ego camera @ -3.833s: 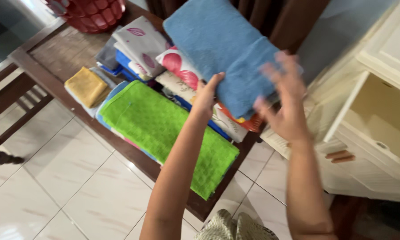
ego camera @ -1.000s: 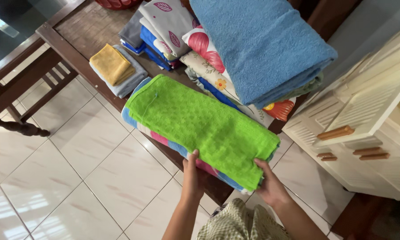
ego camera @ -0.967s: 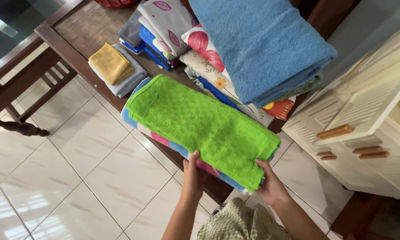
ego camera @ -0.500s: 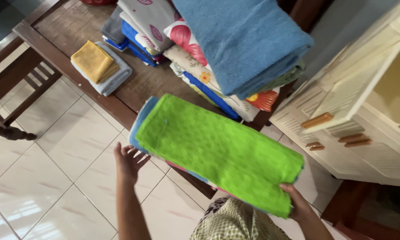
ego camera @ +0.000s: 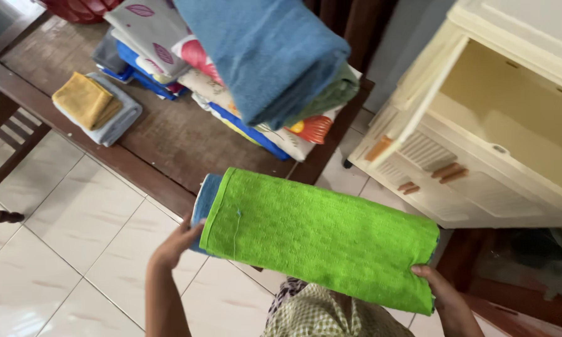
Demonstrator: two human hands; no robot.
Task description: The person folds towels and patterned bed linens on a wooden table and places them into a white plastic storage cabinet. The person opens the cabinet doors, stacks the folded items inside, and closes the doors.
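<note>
Head view: held a folded bright-green textured towel (ego camera: 321, 240) in the air, clear of the dark brown wooden surface (ego camera: 169, 134) and above the pale tiled floor (ego camera: 62, 249), with a blue folded cloth (ego camera: 201, 203) showing beneath the towel's left end. Supported that left end with the left hand (ego camera: 176, 242), its fingers curled up against the blue layer, so the left grip was closed on the stack. Clasped the lower right corner with the right hand (ego camera: 440, 290), fingers hidden under the green fabric and the thumb side showing, so the right grip was likewise closed on the towel. Lay tilted, the towel's left end higher and nearer the surface edge, its right end lower and nearer the body. Rested on the surface beyond: a tall pile of folded linens topped by a thick blue terry towel (ego camera: 265, 56), with floral and striped cloths (ego camera: 169, 53) under it. Sat well apart at the surface's left part: a small mustard-yellow folded cloth (ego camera: 84, 100) upon a light grey folded cloth (ego camera: 116, 122). Stood to the right, just beside the surface: a cream plastic drawer cabinet (ego camera: 480, 156), its top drawer pulled open, orange-brown handles on the lower fronts. Showed at the bottom edge: patterned beige clothing (ego camera: 324, 315).
</note>
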